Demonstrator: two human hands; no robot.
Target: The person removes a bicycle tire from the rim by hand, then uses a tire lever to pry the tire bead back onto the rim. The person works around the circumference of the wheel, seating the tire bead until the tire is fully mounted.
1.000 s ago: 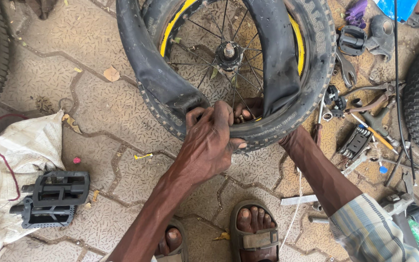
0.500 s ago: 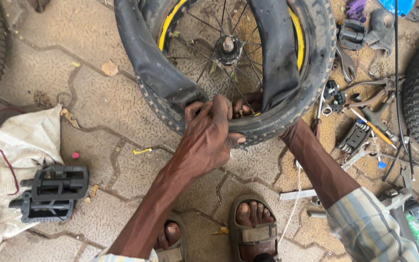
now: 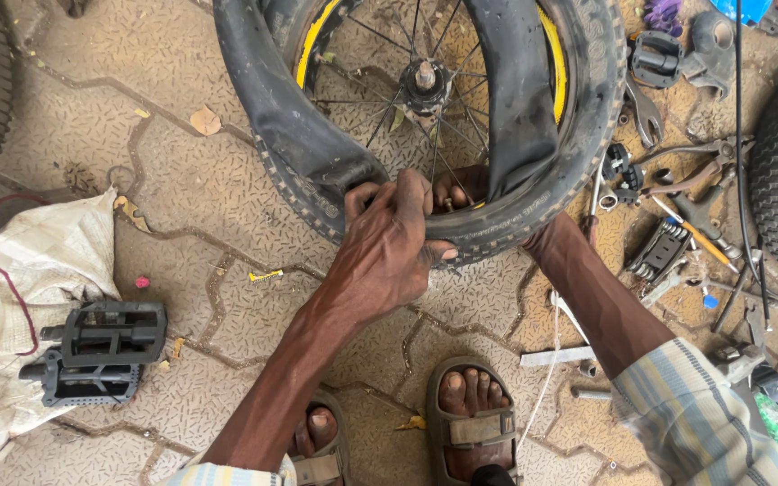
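while a small wheel (image 3: 425,81) with a yellow rim stands on the paved floor (image 3: 227,180), the person's left hand (image 3: 389,247) clamps over the near edge of its black knobby tire (image 3: 587,135), fingers curled tight on the rubber. the right hand (image 3: 461,189) reaches in behind it, its grip largely hidden, fingertips pressed at the rim where a limp inner tube (image 3: 515,90) hangs out of the tire. two sandalled feet (image 3: 470,414) stand near, just below the wheel. at left, a black pedal (image 3: 92,351) lies on a white sack (image 3: 38,270). scattered tools (image 3: 677,207), among them pliers and a folding multi-tool, lie to the right.
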